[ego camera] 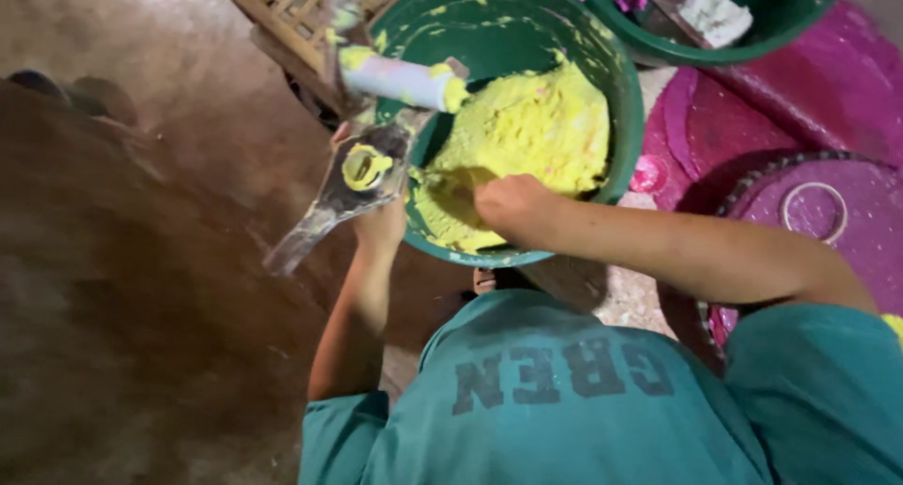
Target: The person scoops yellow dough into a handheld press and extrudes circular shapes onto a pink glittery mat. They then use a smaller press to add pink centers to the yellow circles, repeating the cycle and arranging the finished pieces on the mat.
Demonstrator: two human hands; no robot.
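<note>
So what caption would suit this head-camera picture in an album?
Right hand digs into yellow paste in a green plastic basin while left hand holds a paste-smeared flat metal tool.

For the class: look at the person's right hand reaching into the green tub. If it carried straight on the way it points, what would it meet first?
Most likely the yellow paste: the right hand already sits at its edge, though depth is hard to judge.

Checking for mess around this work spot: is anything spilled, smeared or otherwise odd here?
Yes. Yellow paste is smeared up the green tub's inner wall and over the white roller on its rim. Magenta powder stains the ground by the second tub. The right hand is in the paste.
</note>
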